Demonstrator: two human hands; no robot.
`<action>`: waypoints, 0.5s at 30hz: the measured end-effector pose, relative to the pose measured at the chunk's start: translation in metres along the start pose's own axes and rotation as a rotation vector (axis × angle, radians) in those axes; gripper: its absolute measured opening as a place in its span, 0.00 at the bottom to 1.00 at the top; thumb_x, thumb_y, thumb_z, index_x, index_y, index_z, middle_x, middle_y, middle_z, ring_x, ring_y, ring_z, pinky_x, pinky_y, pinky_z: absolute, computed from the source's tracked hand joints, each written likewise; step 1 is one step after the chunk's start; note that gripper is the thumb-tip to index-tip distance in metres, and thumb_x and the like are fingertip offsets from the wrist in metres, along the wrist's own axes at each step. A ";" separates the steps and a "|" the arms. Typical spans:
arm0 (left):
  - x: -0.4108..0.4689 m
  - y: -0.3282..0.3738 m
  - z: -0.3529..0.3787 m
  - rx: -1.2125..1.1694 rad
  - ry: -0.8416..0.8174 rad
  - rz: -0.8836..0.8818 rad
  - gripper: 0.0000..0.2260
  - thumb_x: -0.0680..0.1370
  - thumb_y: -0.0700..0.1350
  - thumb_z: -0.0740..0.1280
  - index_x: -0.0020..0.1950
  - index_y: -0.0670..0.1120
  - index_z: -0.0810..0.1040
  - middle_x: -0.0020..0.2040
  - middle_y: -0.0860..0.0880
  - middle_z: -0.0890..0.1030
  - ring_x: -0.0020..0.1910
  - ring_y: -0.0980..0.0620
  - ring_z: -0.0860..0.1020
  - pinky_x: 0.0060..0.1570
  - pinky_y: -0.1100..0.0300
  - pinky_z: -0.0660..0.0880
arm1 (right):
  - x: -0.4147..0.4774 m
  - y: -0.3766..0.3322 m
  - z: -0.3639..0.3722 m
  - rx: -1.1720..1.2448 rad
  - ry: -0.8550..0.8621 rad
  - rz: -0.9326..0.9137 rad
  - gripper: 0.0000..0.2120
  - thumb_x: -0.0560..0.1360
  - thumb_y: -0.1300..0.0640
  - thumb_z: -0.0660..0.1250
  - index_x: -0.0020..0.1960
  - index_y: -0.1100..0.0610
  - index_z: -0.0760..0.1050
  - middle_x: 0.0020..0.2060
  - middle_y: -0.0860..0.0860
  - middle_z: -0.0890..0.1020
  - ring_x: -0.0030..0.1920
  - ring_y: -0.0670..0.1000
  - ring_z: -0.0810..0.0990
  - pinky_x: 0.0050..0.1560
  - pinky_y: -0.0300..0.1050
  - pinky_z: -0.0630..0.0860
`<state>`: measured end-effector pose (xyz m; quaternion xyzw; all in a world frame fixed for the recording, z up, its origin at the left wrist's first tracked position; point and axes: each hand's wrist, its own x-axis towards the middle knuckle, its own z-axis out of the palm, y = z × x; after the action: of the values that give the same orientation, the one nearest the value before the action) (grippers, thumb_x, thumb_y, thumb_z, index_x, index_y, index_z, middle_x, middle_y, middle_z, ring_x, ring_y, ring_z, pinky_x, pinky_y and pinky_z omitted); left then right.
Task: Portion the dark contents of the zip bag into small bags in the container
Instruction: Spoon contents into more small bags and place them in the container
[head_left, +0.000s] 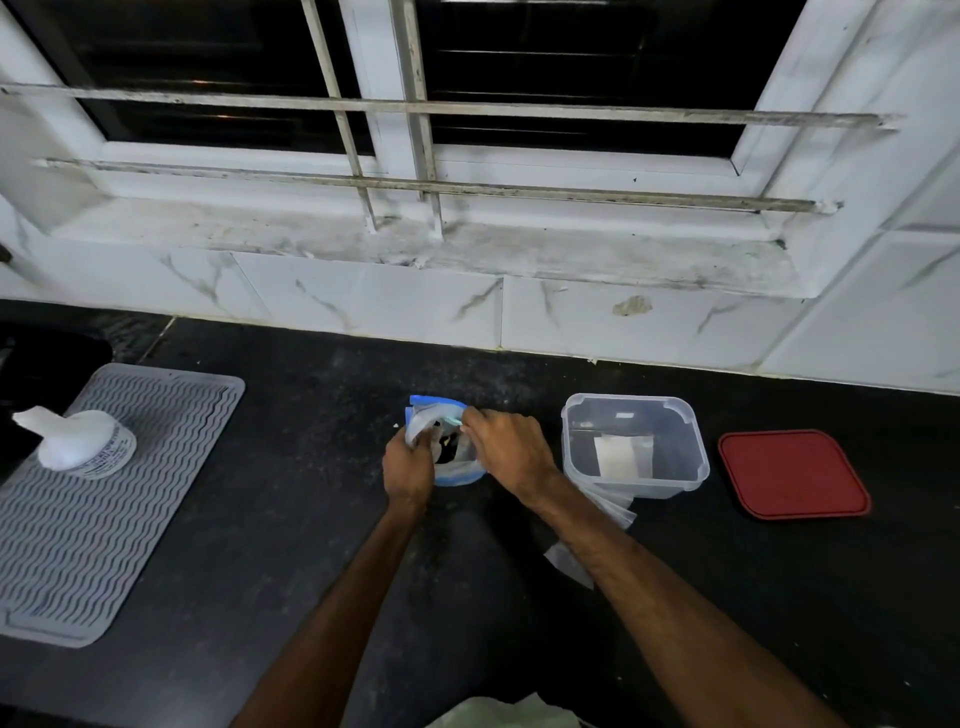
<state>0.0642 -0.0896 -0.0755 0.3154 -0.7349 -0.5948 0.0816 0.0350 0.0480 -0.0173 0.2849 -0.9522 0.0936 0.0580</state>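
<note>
A blue-edged zip bag (422, 404) stands on the black counter in the middle of the head view, with dark contents (447, 451) visible inside its mouth. My left hand (409, 467) grips the bag's left side. My right hand (506, 447) pinches the bag's upper right edge. To the right stands a clear plastic container (571, 457) with a small pale bag (621, 456) lying on its bottom. More small clear bags (610, 506) lie on the counter, partly under my right forearm.
A red lid (792, 473) lies right of the container. At the left a grey ribbed mat (104, 519) carries a tub with white wrapping (78, 441). The tiled wall and window sill (415, 254) run along the back. A pale green thing (509, 714) shows at the bottom edge.
</note>
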 end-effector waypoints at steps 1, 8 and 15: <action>0.000 0.002 -0.001 0.014 -0.008 0.011 0.08 0.79 0.46 0.67 0.53 0.44 0.81 0.47 0.44 0.84 0.47 0.46 0.83 0.48 0.47 0.81 | -0.001 0.001 0.000 0.003 0.026 0.009 0.13 0.73 0.56 0.72 0.56 0.56 0.77 0.39 0.52 0.84 0.35 0.54 0.83 0.30 0.43 0.73; -0.001 0.008 -0.005 0.093 0.039 0.134 0.08 0.79 0.43 0.67 0.56 0.43 0.80 0.47 0.48 0.82 0.46 0.51 0.79 0.46 0.57 0.74 | -0.002 0.006 0.000 -0.029 0.109 0.000 0.15 0.61 0.54 0.81 0.44 0.53 0.79 0.27 0.48 0.79 0.23 0.50 0.77 0.22 0.34 0.64; 0.004 0.012 -0.003 0.094 0.021 0.088 0.05 0.79 0.42 0.66 0.47 0.44 0.80 0.41 0.47 0.82 0.42 0.49 0.80 0.40 0.58 0.74 | -0.006 0.006 0.004 -0.064 0.011 -0.146 0.21 0.60 0.58 0.80 0.51 0.56 0.79 0.32 0.52 0.80 0.27 0.52 0.79 0.22 0.40 0.72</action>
<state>0.0579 -0.0932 -0.0644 0.2926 -0.7743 -0.5521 0.1004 0.0368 0.0554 -0.0230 0.3512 -0.9310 0.0602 0.0792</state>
